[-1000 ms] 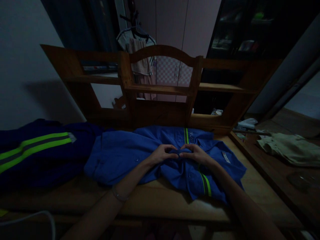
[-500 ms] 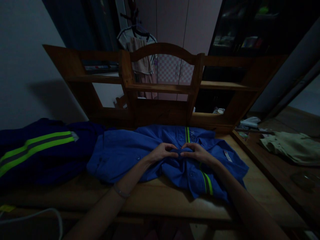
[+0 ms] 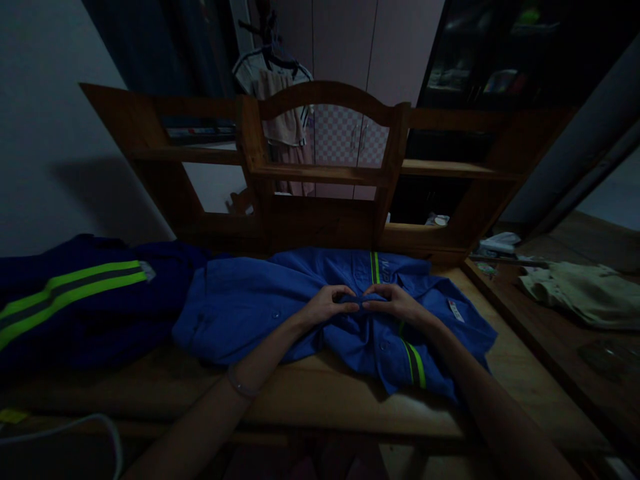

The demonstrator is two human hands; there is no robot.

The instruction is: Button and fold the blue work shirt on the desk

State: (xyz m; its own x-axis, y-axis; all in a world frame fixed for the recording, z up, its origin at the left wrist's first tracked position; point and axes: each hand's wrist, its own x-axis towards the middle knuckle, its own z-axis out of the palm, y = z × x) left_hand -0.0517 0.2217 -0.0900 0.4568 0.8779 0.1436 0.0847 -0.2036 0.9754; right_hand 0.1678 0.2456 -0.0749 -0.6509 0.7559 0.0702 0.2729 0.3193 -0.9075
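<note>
A blue work jacket (image 3: pixel 300 273) with yellow-green reflective stripes lies spread on the wooden desk (image 3: pixel 320 400). My left hand (image 3: pixel 327 307) pinches a fold of its front near the middle, thumb and fingers closed on the cloth. Facing it, my right hand (image 3: pixel 395 305) grips the same front, and the fingertips of both hands nearly meet. Whether a button sits between them is hidden. One button (image 3: pixel 384 346) shows on a pocket flap near my right wrist, and a white label (image 3: pixel 455 311) sits to the right.
A darker blue garment (image 3: pixel 100 307) with a reflective band is heaped at the left. Behind the jacket stands a wooden shelf unit (image 3: pixel 320 177). On the right are a folded pale cloth (image 3: pixel 580 293) and a glass object (image 3: pixel 607 357). A white cable (image 3: pixel 100 419) curves at lower left.
Both hands stay at the same spot on the jacket, with only slight finger movement. The view has shifted very slightly.
</note>
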